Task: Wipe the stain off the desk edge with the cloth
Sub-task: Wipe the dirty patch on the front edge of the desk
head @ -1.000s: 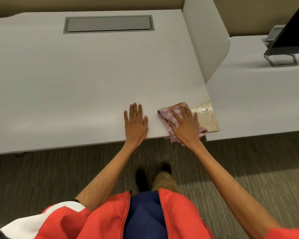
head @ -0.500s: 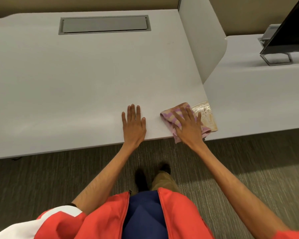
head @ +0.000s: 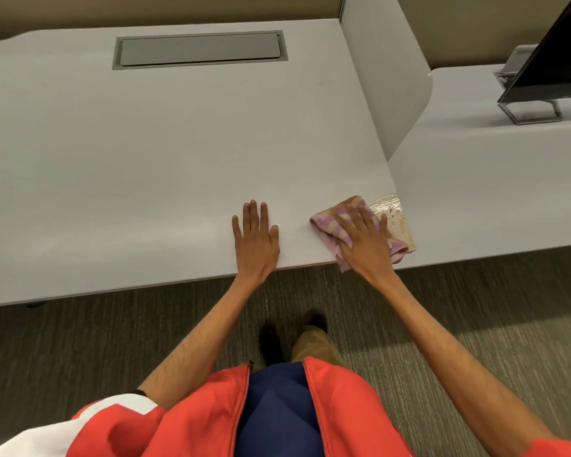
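Observation:
A brownish, speckled stain (head: 397, 219) covers the front right corner of the white desk (head: 165, 153). A pink and tan checked cloth (head: 330, 222) lies partly over the stain's left side, overhanging the front edge a little. My right hand (head: 365, 240) presses flat on the cloth with fingers spread. My left hand (head: 254, 237) rests flat on the bare desk top, left of the cloth, fingers apart and holding nothing.
A grey cable hatch (head: 198, 49) sits at the back of the desk. A white divider panel (head: 393, 70) stands along the right side. The neighbouring desk (head: 495, 179) carries a dark monitor (head: 554, 61) on a metal stand. Carpet lies below.
My right hand has slid the cloth a little to the right, so it covers more of the stain. My left hand has stayed in place on the desk.

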{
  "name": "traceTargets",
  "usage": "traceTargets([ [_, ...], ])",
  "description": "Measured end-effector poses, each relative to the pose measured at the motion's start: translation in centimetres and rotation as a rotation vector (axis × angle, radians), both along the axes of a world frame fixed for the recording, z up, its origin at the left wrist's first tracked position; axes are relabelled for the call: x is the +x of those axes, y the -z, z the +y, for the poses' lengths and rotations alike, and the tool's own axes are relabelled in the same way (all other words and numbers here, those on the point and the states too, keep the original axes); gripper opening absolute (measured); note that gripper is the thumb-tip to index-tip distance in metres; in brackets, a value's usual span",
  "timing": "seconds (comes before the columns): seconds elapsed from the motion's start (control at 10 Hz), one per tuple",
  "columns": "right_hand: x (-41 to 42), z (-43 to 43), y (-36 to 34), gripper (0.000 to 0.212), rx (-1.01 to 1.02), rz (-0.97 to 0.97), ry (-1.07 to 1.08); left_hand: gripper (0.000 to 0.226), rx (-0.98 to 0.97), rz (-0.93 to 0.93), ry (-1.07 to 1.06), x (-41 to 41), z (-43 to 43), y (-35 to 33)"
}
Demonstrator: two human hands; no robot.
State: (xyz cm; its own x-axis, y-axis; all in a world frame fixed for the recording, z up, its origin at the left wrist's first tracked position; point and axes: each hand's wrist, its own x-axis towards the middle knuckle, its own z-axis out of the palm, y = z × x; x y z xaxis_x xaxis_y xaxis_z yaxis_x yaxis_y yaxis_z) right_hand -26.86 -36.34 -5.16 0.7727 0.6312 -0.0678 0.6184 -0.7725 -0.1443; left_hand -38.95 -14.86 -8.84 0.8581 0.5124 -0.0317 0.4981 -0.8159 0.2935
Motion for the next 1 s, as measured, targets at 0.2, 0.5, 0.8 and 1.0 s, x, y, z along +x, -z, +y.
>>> traceTargets([
  [0.2,0.7,3.0,-0.3,0.054,0.06,0.028,0.169,0.059,-0.014,0.001,0.024,0.4,-0.6,-0.3],
  [0.5,-1.1,-2.0,-0.1,0.066,0.032,0.014,-0.001,0.058,-0.054,-0.023,0.088,1.4,-2.5,-0.7],
  [0.8,2.8,0.6,-0.1,0.055,0.008,0.058,0.107,0.062,-0.038,0.001,0.008,3.1,-5.6,-0.7],
  [1.0,2.6,-4.1,-0.9,0.07,0.003,0.105,-0.18,0.062,-0.031,0.022,0.077,4.5,-6.8,-0.7],
])
